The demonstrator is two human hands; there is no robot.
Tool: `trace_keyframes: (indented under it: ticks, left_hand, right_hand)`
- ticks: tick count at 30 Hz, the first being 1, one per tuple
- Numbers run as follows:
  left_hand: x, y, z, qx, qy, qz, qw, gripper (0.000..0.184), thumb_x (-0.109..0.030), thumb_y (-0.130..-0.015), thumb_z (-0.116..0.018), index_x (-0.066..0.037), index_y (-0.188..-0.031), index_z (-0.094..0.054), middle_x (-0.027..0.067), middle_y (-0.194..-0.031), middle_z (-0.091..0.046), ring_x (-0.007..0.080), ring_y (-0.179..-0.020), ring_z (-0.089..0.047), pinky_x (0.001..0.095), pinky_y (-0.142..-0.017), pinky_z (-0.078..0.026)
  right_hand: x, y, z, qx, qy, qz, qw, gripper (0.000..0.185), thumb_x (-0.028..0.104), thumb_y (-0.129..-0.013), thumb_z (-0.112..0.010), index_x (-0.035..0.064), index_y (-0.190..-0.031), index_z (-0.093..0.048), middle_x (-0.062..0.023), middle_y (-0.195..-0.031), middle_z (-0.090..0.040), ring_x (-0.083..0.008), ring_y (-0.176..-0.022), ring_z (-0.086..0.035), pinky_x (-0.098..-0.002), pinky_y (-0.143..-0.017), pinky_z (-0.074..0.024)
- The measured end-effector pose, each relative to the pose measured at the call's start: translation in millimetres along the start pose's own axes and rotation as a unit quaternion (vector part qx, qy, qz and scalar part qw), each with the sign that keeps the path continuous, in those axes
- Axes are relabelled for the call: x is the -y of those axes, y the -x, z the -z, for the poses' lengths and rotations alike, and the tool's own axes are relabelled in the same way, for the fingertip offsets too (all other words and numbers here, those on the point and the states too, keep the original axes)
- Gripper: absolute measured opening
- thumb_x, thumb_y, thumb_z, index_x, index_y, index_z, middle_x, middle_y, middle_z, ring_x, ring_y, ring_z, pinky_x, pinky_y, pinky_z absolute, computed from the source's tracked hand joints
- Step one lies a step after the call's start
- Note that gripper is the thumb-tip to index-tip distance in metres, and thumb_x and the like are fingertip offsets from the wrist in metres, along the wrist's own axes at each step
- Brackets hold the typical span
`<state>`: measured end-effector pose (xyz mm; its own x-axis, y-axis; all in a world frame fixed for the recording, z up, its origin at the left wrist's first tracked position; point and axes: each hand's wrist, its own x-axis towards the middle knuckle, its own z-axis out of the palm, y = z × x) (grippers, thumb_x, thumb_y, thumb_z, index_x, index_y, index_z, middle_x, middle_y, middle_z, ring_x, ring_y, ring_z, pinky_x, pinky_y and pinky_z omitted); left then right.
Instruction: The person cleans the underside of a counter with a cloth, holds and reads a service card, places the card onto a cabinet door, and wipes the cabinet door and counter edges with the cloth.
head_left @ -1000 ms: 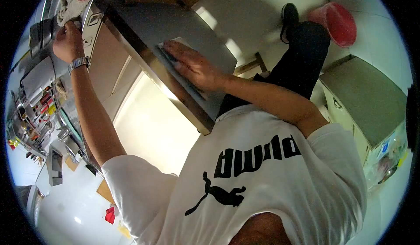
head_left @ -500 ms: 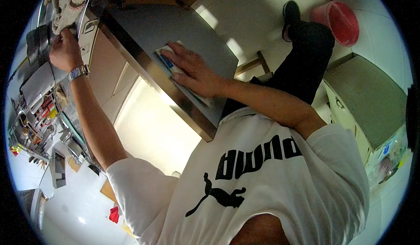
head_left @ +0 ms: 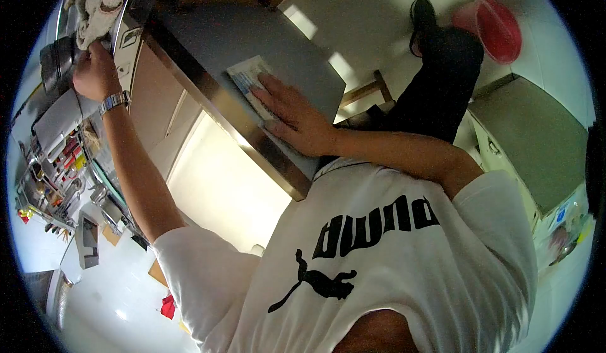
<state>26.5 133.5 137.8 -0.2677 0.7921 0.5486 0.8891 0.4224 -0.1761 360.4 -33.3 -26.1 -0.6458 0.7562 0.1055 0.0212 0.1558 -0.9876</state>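
My right hand (head_left: 300,118) lies over a folded, pale cloth (head_left: 249,72) with a bluish print, pressing it against a dark flat panel (head_left: 246,28). The fingers are spread along the cloth, and its upper end shows beyond the fingertips. A bright metal edge (head_left: 221,126) borders this panel. My left hand (head_left: 98,72), with a watch on the wrist, is closed by the stove-like front at the upper left. Just above its fingers lies a greyish-white rag (head_left: 104,9); whether the fingers hold the rag or the edge cannot be made out.
A black object (head_left: 55,63) lies beside my left hand. Several utensils stand on a rack (head_left: 57,176) at the far left. Towards the upper right are a red bucket (head_left: 499,31), a wooden stool leg (head_left: 382,87) and a grey-topped cabinet (head_left: 533,138).
My right hand has shifted down and to the right, uncovering more of the cloth's upper end. My left hand has stayed in place.
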Motion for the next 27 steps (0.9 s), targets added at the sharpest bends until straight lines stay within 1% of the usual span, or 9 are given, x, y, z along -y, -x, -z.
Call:
trace_keyframes:
  ticks: [3, 9, 11, 14, 18, 20, 24, 26, 27]
  left_hand:
    - [-14, 10, 6, -0.030, 0.097, 0.032, 0.994, 0.040, -0.039, -0.074, -0.050, -0.004, -0.076, -0.069, 0.0204, -0.064, -0.061, 0.0364, -0.057, -0.061, 0.0439, -0.056, -0.047]
    - [-1, 3, -2, -0.039, 0.031, -0.008, 0.999, 0.040, -0.039, -0.074, -0.051, -0.003, -0.074, -0.069, 0.0205, -0.064, -0.061, 0.0363, -0.059, -0.062, 0.0440, -0.055, -0.047]
    - [-5, 5, 0, -0.038, 0.039, 0.000, 0.999, 0.040, -0.039, -0.074, -0.051, -0.003, -0.074, -0.069, 0.0209, -0.064, -0.061, 0.0365, -0.059, -0.062, 0.0439, -0.055, -0.047]
    - [-7, 6, 2, -0.043, 0.035, 0.002, 0.998, 0.039, -0.038, -0.075, -0.051, -0.003, -0.074, -0.069, 0.0213, -0.064, -0.060, 0.0367, -0.059, -0.062, 0.0438, -0.055, -0.047]
    - [-1, 3, -1, -0.056, 0.008, -0.028, 0.998, 0.039, -0.038, -0.074, -0.052, -0.002, -0.073, -0.068, 0.0210, -0.063, -0.060, 0.0358, -0.057, -0.062, 0.0433, -0.054, -0.047]
    - [0, 3, -2, -0.040, 0.033, -0.004, 0.999, 0.040, -0.038, -0.074, -0.052, -0.002, -0.073, -0.068, 0.0207, -0.062, -0.060, 0.0351, -0.056, -0.062, 0.0431, -0.054, -0.047]
    - [-1, 5, 0, -0.023, 0.080, 0.011, 0.996, 0.041, -0.039, -0.073, -0.053, -0.002, -0.075, -0.068, 0.0206, -0.061, -0.060, 0.0340, -0.055, -0.062, 0.0419, -0.054, -0.047]
    - [-5, 7, 3, -0.033, 0.079, 0.021, 0.996, 0.041, -0.040, -0.073, -0.053, -0.002, -0.075, -0.068, 0.0208, -0.061, -0.060, 0.0341, -0.055, -0.062, 0.0416, -0.055, -0.047]
    - [-10, 9, 6, -0.035, 0.079, 0.027, 0.996, 0.042, -0.041, -0.073, -0.052, -0.002, -0.075, -0.069, 0.0211, -0.061, -0.060, 0.0342, -0.056, -0.062, 0.0413, -0.055, -0.047]
  right_hand:
    - [-4, 14, -7, -0.001, -0.010, 0.019, 1.000, 0.061, 0.038, -0.092, -0.040, 0.0130, -0.143, -0.020, -0.0215, -0.148, -0.013, -0.0391, -0.136, -0.014, -0.0535, -0.107, -0.0155]
    - [-1, 15, -4, 0.024, -0.028, -0.006, 0.999, 0.062, 0.040, -0.092, -0.038, 0.0133, -0.144, -0.016, -0.0202, -0.149, -0.009, -0.0373, -0.138, -0.007, -0.0540, -0.108, -0.0100]
    - [-2, 16, -8, 0.048, 0.007, -0.007, 0.999, 0.063, 0.048, -0.095, -0.024, 0.0135, -0.145, -0.008, -0.0170, -0.150, -0.003, -0.0334, -0.139, -0.003, -0.0502, -0.110, -0.0082]
    - [-2, 17, -7, 0.059, 0.004, -0.019, 0.998, 0.064, 0.049, -0.094, -0.023, 0.0142, -0.145, -0.007, -0.0163, -0.150, -0.001, -0.0337, -0.139, -0.002, -0.0505, -0.110, -0.0066]
    - [1, 25, 0, 0.073, -0.008, -0.039, 0.997, 0.063, 0.046, -0.095, -0.024, 0.0132, -0.145, -0.006, -0.0158, -0.150, -0.001, -0.0338, -0.139, -0.002, -0.0500, -0.110, -0.0065]
    - [3, 28, 9, 0.070, -0.061, -0.030, 0.995, 0.063, 0.042, -0.095, -0.031, 0.0066, -0.143, -0.014, -0.0208, -0.148, -0.009, -0.0365, -0.138, -0.006, -0.0485, -0.110, -0.0091]
    - [-10, 20, 22, 0.074, -0.049, -0.036, 0.995, 0.061, 0.040, -0.097, -0.027, 0.0074, -0.144, -0.009, -0.0176, -0.149, -0.008, -0.0345, -0.138, -0.007, -0.0435, -0.112, -0.0089]
    - [-15, 7, 33, 0.087, -0.157, -0.114, 0.977, 0.063, 0.044, -0.096, -0.029, 0.0066, -0.144, -0.011, -0.0179, -0.149, -0.012, -0.0331, -0.138, -0.011, -0.0404, -0.112, -0.0114]
    - [-20, 0, 35, 0.087, -0.155, -0.112, 0.978, 0.063, 0.044, -0.096, -0.029, 0.0066, -0.144, -0.011, -0.0179, -0.149, -0.012, -0.0331, -0.138, -0.011, -0.0404, -0.112, -0.0114]
